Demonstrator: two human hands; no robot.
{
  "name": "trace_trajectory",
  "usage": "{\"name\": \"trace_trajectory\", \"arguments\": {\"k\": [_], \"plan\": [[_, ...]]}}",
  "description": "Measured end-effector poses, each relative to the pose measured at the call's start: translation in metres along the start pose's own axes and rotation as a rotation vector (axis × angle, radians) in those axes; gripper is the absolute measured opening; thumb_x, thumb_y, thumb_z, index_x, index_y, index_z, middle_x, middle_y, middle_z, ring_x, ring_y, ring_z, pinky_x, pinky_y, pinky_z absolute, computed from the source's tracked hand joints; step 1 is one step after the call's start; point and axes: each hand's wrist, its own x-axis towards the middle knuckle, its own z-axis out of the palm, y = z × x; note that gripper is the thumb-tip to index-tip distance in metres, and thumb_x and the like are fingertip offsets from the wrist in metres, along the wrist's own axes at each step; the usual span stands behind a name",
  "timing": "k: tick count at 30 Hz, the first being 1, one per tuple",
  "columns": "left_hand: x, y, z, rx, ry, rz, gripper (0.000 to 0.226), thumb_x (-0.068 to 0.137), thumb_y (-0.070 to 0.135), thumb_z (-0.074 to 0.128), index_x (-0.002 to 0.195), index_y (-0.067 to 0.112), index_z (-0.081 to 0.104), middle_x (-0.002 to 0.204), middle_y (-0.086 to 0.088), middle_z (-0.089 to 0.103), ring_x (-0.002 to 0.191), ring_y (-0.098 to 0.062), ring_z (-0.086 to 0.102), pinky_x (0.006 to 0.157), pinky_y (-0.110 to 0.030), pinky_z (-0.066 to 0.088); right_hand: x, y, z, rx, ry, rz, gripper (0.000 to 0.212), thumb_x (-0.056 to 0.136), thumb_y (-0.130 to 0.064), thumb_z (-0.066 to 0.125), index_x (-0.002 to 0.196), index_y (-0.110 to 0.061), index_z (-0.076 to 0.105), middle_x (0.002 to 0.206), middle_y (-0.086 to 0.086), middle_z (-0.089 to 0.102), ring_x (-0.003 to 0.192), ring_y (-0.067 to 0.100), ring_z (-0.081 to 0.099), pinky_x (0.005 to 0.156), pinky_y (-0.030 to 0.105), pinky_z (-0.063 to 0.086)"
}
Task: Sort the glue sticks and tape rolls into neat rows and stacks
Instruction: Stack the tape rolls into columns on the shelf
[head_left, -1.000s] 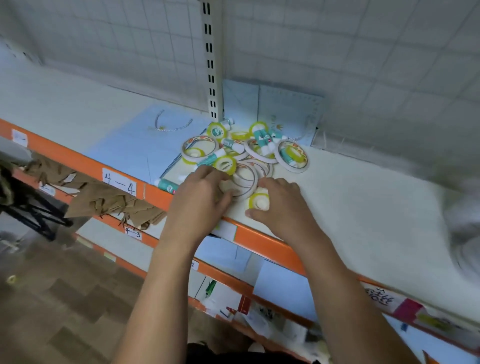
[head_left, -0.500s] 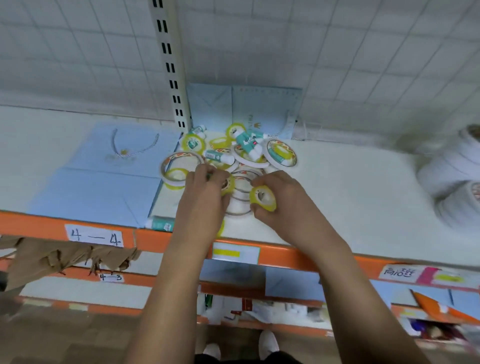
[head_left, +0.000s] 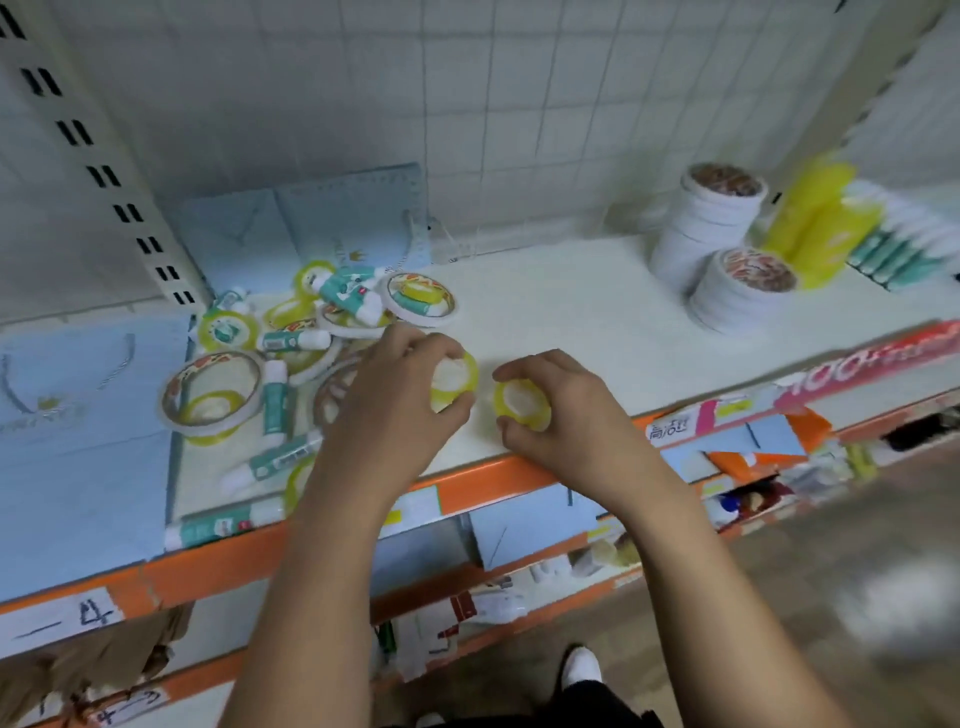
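A small yellow roll (head_left: 453, 378) is pinched in the left hand (head_left: 395, 395) and a second roll (head_left: 521, 405) is gripped in the curled fingers of the right hand (head_left: 566, 410). Both are held over the white shelf (head_left: 571, 312) near its orange front edge, just right of the pile (head_left: 311, 332); whether they touch the shelf cannot be told. The step is judged to be the start of a stack. It is best done by laying one roll flat on bare shelf, well apart from the heap, with the other set squarely on top, rims matched, so that nothing tips. Both rolls are seen as narrow translucent-yellow rings with pale centres. In the pile, wide white-rimmed rolls, more yellow rings and teal-and-white glue sticks (head_left: 296, 340) are seen tangled, with one stick (head_left: 223, 525) laid along the shelf's edge. White stacks (head_left: 711, 228) are seen at far right.
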Motion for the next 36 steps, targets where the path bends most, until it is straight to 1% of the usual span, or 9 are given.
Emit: {"name": "trace_trajectory", "arguments": {"k": [2, 4, 10, 15, 21, 24, 28, 32, 36], "plan": [[0.008, 0.021, 0.016, -0.045, -0.062, 0.064, 0.032, 0.080, 0.034, 0.073, 0.110, 0.032, 0.060, 0.111, 0.008, 0.046, 0.105, -0.013, 0.050, 0.080, -0.026, 0.040, -0.010, 0.018, -0.017, -0.028, 0.037, 0.050, 0.043, 0.080, -0.018, 0.069, 0.122, -0.021, 0.062, 0.118, -0.001, 0.056, 0.110, 0.020, 0.055, 0.095, 0.027, 0.043], [0.015, 0.043, 0.032, -0.074, -0.129, 0.122, 0.031, 0.082, 0.033, 0.071, 0.111, 0.032, 0.059, 0.111, 0.009, 0.044, 0.106, -0.014, 0.051, 0.085, -0.032, 0.047, -0.021, 0.039, -0.035, -0.048, 0.080, 0.101, 0.042, 0.080, -0.019, 0.069, 0.122, -0.022, 0.061, 0.119, -0.003, 0.055, 0.110, 0.018, 0.053, 0.094, 0.024, 0.041], [0.038, 0.117, 0.080, -0.129, -0.245, 0.247, 0.032, 0.082, 0.032, 0.071, 0.113, 0.030, 0.060, 0.113, 0.008, 0.046, 0.106, -0.014, 0.052, 0.090, -0.033, 0.047, -0.047, 0.102, -0.084, -0.068, 0.170, 0.201, 0.042, 0.080, -0.023, 0.071, 0.121, -0.023, 0.060, 0.117, -0.004, 0.055, 0.107, 0.020, 0.052, 0.091, 0.031, 0.045], [0.056, 0.192, 0.133, -0.169, -0.295, 0.285, 0.033, 0.081, 0.033, 0.068, 0.112, 0.026, 0.061, 0.113, 0.005, 0.048, 0.102, -0.017, 0.055, 0.087, -0.036, 0.048, -0.068, 0.173, -0.136, -0.059, 0.191, 0.218, 0.042, 0.079, -0.020, 0.071, 0.120, -0.021, 0.062, 0.114, -0.001, 0.057, 0.106, 0.017, 0.054, 0.088, 0.024, 0.042], [0.081, 0.275, 0.200, -0.180, -0.287, 0.270, 0.029, 0.084, 0.025, 0.070, 0.112, 0.029, 0.060, 0.112, 0.010, 0.047, 0.097, -0.013, 0.056, 0.083, -0.032, 0.049, -0.083, 0.268, -0.206, -0.114, 0.208, 0.213, 0.040, 0.080, -0.019, 0.069, 0.119, -0.025, 0.061, 0.114, -0.005, 0.057, 0.104, 0.015, 0.053, 0.084, 0.022, 0.038], [0.094, 0.305, 0.221, -0.176, -0.251, 0.254, 0.030, 0.084, 0.024, 0.070, 0.112, 0.028, 0.060, 0.111, 0.008, 0.048, 0.099, -0.014, 0.055, 0.084, -0.035, 0.050, -0.079, 0.300, -0.234, -0.130, 0.169, 0.201, 0.042, 0.083, -0.021, 0.068, 0.123, -0.024, 0.059, 0.117, -0.003, 0.055, 0.107, 0.015, 0.051, 0.082, 0.019, 0.035], [0.111, 0.328, 0.237, -0.158, -0.218, 0.221, 0.032, 0.084, 0.026, 0.071, 0.114, 0.026, 0.061, 0.110, 0.007, 0.048, 0.101, -0.014, 0.052, 0.089, -0.034, 0.047, -0.061, 0.323, -0.262, -0.116, 0.125, 0.154, 0.045, 0.084, -0.023, 0.069, 0.127, -0.023, 0.057, 0.122, -0.001, 0.052, 0.112, 0.020, 0.051, 0.091, 0.030, 0.044], [0.140, 0.338, 0.234, -0.102, -0.187, 0.226, 0.035, 0.083, 0.025, 0.073, 0.116, 0.023, 0.064, 0.111, 0.003, 0.050, 0.103, -0.015, 0.053, 0.091, -0.036, 0.047, -0.033, 0.331, -0.282, -0.100, 0.119, 0.104, 0.045, 0.083, -0.024, 0.069, 0.127, -0.023, 0.058, 0.123, 0.001, 0.052, 0.113, 0.023, 0.051, 0.094, 0.036, 0.043], [0.179, 0.339, 0.226, -0.029, -0.136, 0.216, 0.036, 0.083, 0.028, 0.074, 0.117, 0.021, 0.064, 0.111, -0.002, 0.053, 0.100, -0.017, 0.055, 0.091, -0.035, 0.046, 0.005, 0.332, -0.298, -0.096, 0.114, 0.061, 0.045, 0.082, -0.022, 0.071, 0.126, -0.025, 0.061, 0.121, 0.004, 0.050, 0.110, 0.020, 0.053, 0.090, 0.021, 0.038]]}}
